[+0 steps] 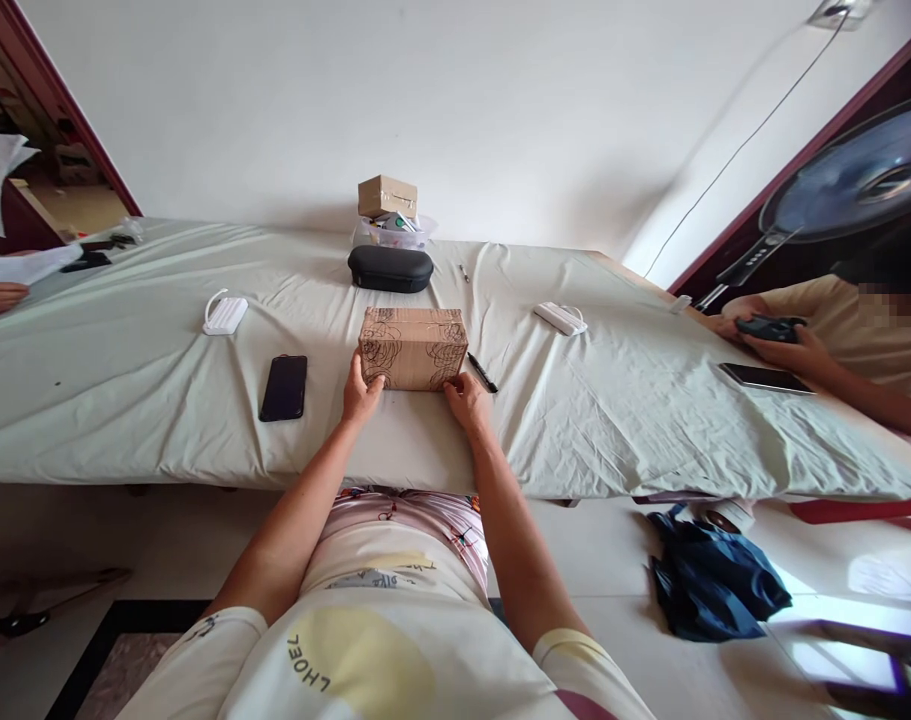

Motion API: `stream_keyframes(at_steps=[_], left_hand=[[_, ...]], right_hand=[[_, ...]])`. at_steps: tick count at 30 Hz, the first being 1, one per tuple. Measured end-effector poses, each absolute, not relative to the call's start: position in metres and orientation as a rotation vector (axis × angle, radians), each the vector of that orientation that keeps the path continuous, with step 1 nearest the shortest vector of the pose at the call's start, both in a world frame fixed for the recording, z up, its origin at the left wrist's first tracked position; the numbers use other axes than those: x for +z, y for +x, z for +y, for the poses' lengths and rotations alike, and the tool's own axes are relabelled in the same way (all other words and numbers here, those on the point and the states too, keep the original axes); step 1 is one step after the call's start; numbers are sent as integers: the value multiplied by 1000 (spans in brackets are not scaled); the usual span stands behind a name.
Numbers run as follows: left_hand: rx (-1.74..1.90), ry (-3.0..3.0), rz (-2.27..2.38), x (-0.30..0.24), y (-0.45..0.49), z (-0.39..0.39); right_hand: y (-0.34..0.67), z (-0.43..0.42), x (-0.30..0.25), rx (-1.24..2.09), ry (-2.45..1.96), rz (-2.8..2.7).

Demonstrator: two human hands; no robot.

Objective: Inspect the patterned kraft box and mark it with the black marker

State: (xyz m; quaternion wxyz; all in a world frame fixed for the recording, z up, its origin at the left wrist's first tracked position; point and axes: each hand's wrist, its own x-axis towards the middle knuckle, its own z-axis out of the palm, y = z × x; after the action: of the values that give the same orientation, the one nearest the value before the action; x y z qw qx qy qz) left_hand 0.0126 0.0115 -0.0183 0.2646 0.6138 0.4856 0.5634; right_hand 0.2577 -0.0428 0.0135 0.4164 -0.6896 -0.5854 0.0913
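Note:
A brown cardboard box (414,352) with dark scribbled drawings near its corners rests on the cloth-covered table in front of me. My left hand (361,392) grips its lower left corner, thumb on the near face. At the lower right corner, my right hand (468,398) holds the box in the same way, its fingers partly hidden by the box. A black pen (483,373) lies just beyond my right hand. To the left of the box is a dark smartphone (284,388), flat on the cloth.
Behind the box sit a black case (390,269) and a small carton (387,196) on a plastic tub (395,233). White corded blocks (227,314) lie left and right. At right, another person holds a dark device (770,328) near a tablet (766,378); at left, a hand holds paper (27,266).

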Motion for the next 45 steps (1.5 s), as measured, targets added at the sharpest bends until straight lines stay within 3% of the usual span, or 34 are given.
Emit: stream_keyframes(at_steps=[8, 15, 20, 39, 45], left_hand=[[1531, 1684, 1331, -15, 12, 10], [1640, 1756, 1286, -11, 18, 1], [1692, 2012, 1284, -10, 22, -4], [1715, 1996, 1290, -7, 22, -5], [1746, 2001, 1258, -4, 20, -6]], right_hand=[[265, -44, 10, 172, -1808, -1575], [261, -43, 11, 69, -1430, -1384], [257, -41, 18, -66, -1312, -1554], [243, -42, 13, 125, -1201, -1231], [246, -38, 14, 186, -1408, -1147]])
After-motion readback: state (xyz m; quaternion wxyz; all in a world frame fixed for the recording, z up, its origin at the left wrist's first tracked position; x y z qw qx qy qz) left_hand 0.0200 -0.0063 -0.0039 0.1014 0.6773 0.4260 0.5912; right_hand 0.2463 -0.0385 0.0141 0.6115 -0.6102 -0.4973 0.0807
